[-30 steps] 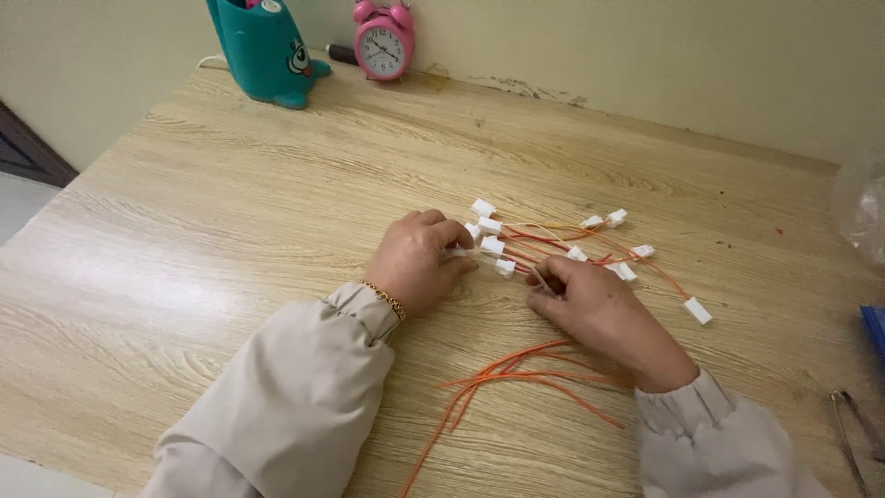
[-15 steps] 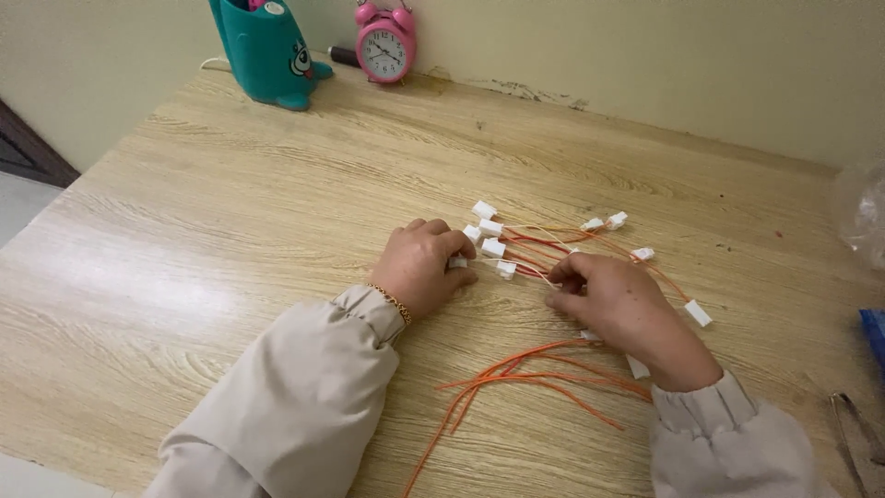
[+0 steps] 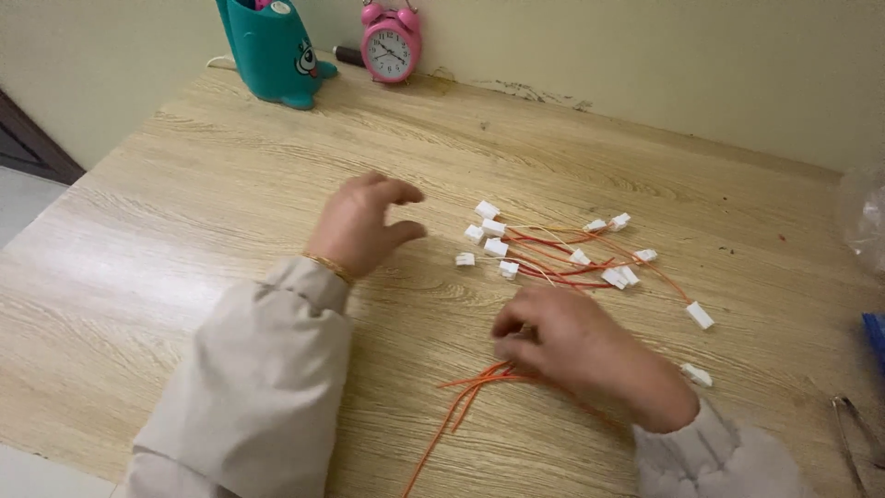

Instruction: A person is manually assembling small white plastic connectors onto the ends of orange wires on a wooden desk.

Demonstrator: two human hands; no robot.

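Orange wires with white plug connectors lie tangled on the wooden table, just right of the left hand, which hovers with its fingers curled and loosely apart, holding nothing. Nearer the person, the right hand rests on a loose bundle of orange strands, thumb and fingertips pinched around them. A teal holder and a pink alarm clock stand at the far edge.
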